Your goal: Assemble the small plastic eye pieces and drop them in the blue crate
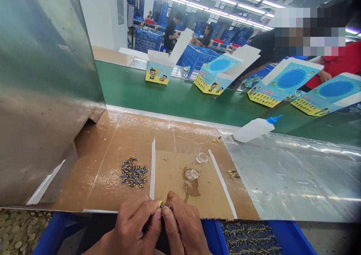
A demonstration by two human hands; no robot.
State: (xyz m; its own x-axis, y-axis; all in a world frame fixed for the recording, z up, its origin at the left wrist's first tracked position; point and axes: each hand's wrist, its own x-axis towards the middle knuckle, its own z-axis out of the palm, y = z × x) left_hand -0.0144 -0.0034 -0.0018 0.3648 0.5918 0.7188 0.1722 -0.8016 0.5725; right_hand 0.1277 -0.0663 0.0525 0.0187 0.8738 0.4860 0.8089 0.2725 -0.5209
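Nearest the camera, the left hand (138, 221) and right hand (184, 225) meet at the near edge of the board (220, 207), their tips close together. The left thumb and forefinger are clamped on a small yellow disc (160, 203); the right ones pinch the blue figure (163, 207) just beside it, though the fingers hide exactly where the two parts meet. A good hold here likely means gripping the disc by its rim, setting the figure square to it and pressing lightly and evenly, since parts this small could tilt or slip. Working a little farther in over the board would be safer, as a dropped piece might miss it. Beyond the fingers, a dark stain (191, 189) spreads by a clear dish (191, 175); knuckles do best kept off it. A second dish (202, 157) and a thin stick (211, 164) lie within easy reach. To the left sits a pile (134, 172) of blue-and-brown figures, and at right a few pieces with yellow discs (233, 174) rest apart. Farther off are a white bottle (254, 130), lying tilted, the green belt (169, 101) with open boxes (159, 69), and people beyond.
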